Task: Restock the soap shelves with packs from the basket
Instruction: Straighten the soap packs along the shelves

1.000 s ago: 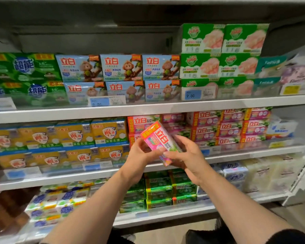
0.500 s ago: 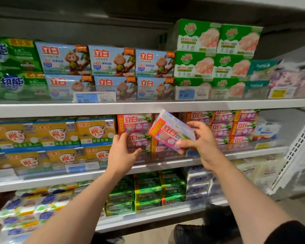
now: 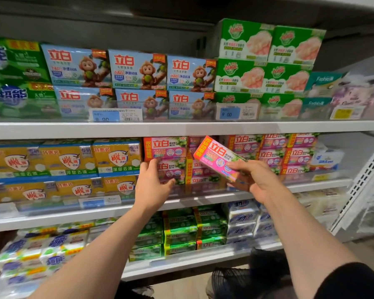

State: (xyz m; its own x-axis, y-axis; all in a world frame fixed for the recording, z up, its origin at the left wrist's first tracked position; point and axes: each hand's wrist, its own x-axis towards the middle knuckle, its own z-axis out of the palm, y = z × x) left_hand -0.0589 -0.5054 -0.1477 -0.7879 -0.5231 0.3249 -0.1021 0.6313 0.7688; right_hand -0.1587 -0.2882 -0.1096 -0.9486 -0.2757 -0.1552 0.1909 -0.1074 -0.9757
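1. My right hand (image 3: 255, 180) pinches a pink soap pack (image 3: 219, 157), thumb on its face and fingers curled beneath; it tilts in front of the middle shelf (image 3: 203, 199).
2. The glossy wrapper reads "立白" in white on red.
3. My left hand (image 3: 152, 184) lies with fingers relaxed against the stacked pink packs (image 3: 166, 156), same "立白" label.
4. Above, blue boxes (image 3: 138, 70) show a monkey; a price tag (image 3: 236, 112) reads "9 00".

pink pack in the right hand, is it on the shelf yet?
No. The right hand holds the pink soap pack tilted in the air, in front of the pink stacks on the middle shelf, not set down.
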